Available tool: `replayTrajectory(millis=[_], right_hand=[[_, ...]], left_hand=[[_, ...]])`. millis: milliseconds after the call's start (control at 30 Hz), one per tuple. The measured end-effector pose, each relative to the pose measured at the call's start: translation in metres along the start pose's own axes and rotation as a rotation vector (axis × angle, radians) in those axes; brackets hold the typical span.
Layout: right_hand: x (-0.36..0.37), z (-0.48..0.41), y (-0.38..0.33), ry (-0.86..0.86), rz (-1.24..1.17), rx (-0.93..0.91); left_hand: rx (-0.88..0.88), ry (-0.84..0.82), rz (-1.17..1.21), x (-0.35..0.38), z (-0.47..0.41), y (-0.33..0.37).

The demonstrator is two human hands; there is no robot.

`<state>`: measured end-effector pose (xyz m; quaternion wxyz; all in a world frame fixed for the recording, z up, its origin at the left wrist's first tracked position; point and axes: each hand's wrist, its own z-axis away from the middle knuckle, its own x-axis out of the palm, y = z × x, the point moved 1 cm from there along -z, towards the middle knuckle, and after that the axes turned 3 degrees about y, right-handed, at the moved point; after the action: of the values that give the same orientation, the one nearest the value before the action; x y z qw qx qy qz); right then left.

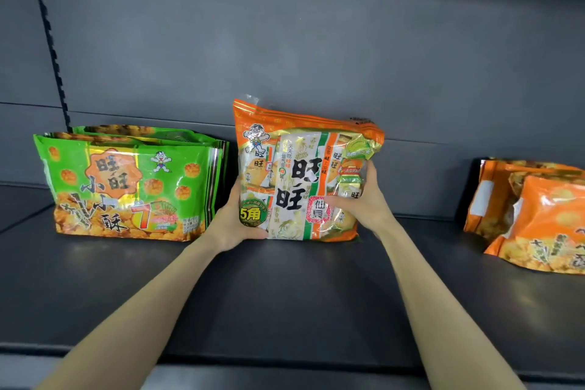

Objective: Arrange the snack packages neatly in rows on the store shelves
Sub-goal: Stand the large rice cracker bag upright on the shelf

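An orange and white snack package (300,168) stands upright on the dark shelf (285,288), near the back panel. My left hand (234,218) grips its lower left edge, thumb on the front. My right hand (364,199) holds its right side, thumb across the front. To the left, a row of green snack packages (126,180) stands upright, one behind another. At the far right, orange packages (535,212) lie tilted and overlapping.
The grey back panel (316,41) rises behind the shelf, with a slotted upright (50,41) at the left. The shelf's front lip (285,358) runs across the bottom. Bare shelf lies between the held package and the orange ones.
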<state>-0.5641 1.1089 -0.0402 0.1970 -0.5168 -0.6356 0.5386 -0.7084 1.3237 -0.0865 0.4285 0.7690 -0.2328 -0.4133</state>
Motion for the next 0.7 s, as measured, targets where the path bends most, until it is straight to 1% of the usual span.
replayTrajectory(millis=[67,133,400,700], right_hand=[[0.001,0.005,0.001,-0.057,-0.015,0.003],[-0.001,0.008,0.001,-0.082,0.010,-0.006],[0.001,0.015,-0.004,0.024,0.093,-0.028],[-0.009,0.012,0.003,0.030,0.084,-0.034]], left_hand=[[0.030,0.035,-0.016,0.002,0.004,0.000],[0.063,0.036,-0.059,0.003,0.006,0.002],[0.041,0.028,-0.173,0.004,0.001,-0.005],[0.060,-0.067,-0.071,0.005,0.002,0.000]])
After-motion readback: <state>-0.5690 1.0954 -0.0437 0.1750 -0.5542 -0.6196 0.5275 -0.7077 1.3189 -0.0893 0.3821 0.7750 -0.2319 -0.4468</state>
